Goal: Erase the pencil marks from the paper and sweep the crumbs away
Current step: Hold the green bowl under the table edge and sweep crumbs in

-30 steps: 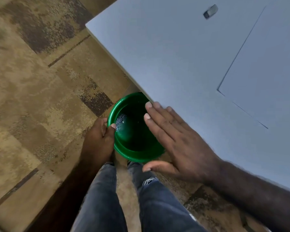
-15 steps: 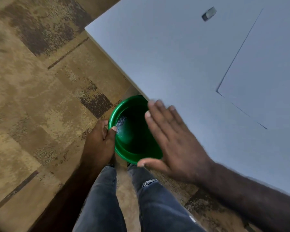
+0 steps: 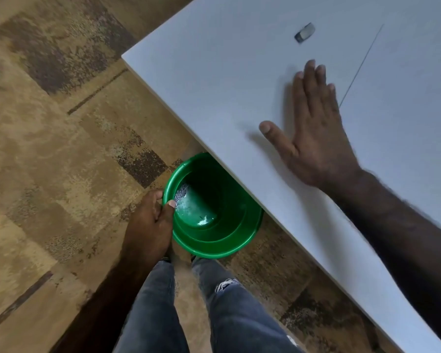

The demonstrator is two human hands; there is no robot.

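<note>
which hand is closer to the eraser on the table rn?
Right. The right hand lies flat on the table, fingertips just short of the eraser. The left hand is below the table edge, gripping the green bowl's rim.

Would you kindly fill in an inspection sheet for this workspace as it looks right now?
Surface: white table, bare where visible.
Job's things: eraser lies on the table beyond the fingertips; paper lies flat at right; green bowl sits below the table edge, grey crumbs inside.
Clutter: nothing seen.
Grippers: left hand grips the bowl's rim; right hand is flat, fingers straight, over the table.
Cables: nothing seen.
Surroundings: mottled brown floor; jeans below.
</note>
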